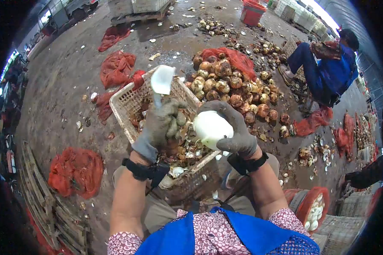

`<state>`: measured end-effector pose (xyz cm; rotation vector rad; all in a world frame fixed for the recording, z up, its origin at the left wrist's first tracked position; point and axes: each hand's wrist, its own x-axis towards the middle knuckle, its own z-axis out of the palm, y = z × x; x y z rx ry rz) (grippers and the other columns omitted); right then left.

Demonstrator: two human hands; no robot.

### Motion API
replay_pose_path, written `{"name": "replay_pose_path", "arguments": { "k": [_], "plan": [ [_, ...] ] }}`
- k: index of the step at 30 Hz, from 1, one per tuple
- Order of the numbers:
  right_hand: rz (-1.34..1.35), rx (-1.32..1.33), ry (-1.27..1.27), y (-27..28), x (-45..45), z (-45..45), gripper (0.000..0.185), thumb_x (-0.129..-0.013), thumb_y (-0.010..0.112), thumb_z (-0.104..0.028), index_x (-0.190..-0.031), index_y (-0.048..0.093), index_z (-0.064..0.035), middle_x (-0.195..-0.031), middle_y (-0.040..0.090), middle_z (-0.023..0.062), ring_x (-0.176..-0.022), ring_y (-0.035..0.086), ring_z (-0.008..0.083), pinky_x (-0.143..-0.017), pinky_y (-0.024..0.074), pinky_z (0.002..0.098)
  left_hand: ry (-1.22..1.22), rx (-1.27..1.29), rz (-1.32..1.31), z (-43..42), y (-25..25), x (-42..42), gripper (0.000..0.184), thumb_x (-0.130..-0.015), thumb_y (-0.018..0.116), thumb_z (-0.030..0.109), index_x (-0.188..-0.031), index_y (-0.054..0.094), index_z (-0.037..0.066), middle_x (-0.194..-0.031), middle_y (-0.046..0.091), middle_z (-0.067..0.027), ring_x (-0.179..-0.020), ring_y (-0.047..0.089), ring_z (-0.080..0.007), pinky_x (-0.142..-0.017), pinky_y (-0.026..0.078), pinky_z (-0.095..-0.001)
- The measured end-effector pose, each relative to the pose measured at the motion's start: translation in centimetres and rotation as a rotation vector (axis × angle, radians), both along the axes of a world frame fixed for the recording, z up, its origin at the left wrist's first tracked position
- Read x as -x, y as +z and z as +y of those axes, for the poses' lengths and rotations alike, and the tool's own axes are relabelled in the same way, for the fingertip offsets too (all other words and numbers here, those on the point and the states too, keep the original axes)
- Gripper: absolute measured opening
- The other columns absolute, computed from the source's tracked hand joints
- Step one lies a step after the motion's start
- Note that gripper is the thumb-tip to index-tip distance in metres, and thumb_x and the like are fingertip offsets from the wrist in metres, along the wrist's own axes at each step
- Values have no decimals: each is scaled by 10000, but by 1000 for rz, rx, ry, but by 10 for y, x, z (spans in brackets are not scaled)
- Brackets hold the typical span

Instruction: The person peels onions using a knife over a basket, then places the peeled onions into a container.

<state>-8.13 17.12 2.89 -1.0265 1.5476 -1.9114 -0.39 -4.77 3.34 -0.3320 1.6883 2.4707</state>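
My left hand (164,123), in a dirty grey glove, is closed round the handle of a knife; its broad, pale blade (162,80) points up and away from me. My right hand (238,129), gloved too, grips a peeled white onion (212,128) from its far and right sides. Knife and onion are apart. Beneath both hands stands a plastic crate (122,102) with brown onion skins and scraps in it. Just beyond, unpeeled onions (217,80) lie heaped on the ground.
Red mesh bags (75,172) lie about, one (234,59) on the heap. A wooden pallet (42,195) is at left. A tub of peeled onions (315,210) stands at my right. Another person (327,72) sits at upper right. A red bucket (252,12) stands at the back.
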Motion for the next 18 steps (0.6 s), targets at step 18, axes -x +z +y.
{"name": "replay_pose_path", "arguments": {
  "k": [18],
  "plan": [
    [-748,811,39,-10,32,22,846,-831,464,-750,-1305,496,-51,-1203,598,200,-1057,615,373,-874,536,466,-60,901,75,-5,-51,5,213,-862,576,156,-997,681,28,-875,689,-223,-813,691,-347,-764,546,-446]
  ]
}}
